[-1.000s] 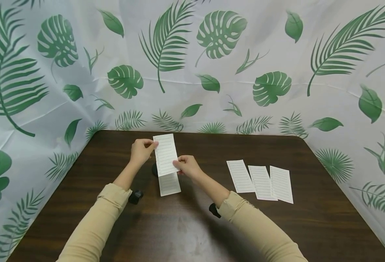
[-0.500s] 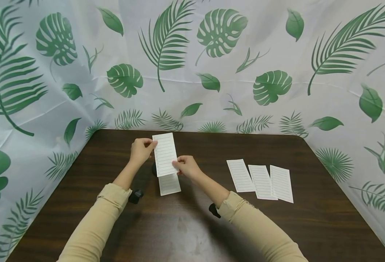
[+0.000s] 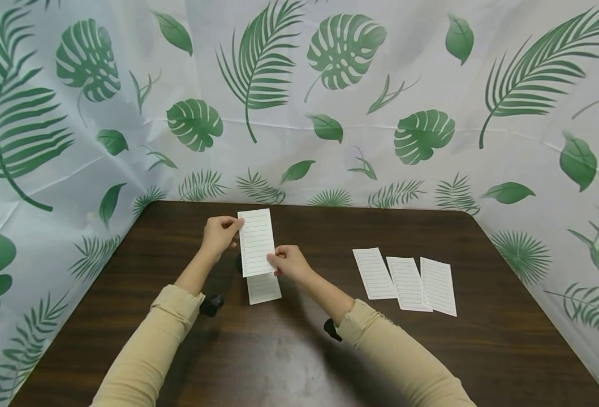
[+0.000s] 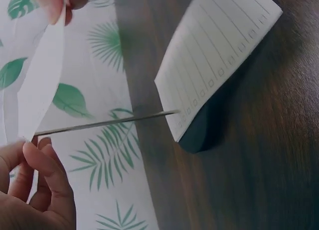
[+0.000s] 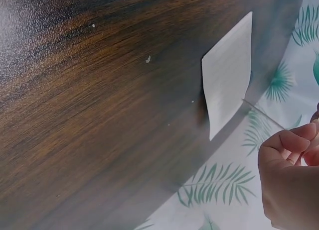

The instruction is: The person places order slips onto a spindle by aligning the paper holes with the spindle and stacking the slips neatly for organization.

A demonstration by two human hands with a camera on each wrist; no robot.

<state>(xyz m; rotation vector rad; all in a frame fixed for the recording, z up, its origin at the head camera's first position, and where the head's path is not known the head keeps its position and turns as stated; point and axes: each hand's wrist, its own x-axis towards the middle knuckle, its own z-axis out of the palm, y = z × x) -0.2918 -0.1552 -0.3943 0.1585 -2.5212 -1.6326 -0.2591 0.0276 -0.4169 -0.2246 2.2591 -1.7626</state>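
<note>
My left hand pinches the left edge of a white lined paper slip with checkboxes. The right hand pinches its lower right edge between thumb and fingers. Under it stands a bill spike, whose thin metal rod rises from a dark round base. The rod's upper end reaches right up to the held slip, close by the left fingertips. A second slip sits low on the rod, over the base; in the head view the held slip partly covers it.
On the right of the brown wooden table lie three more lined slips: a left one, a middle one and a right one, the latter two overlapping. A leaf-print curtain hangs behind the table.
The held slip has come down slightly and turned a little straighter. My right hand has shifted slightly down and left with it; the left hand has barely moved.
</note>
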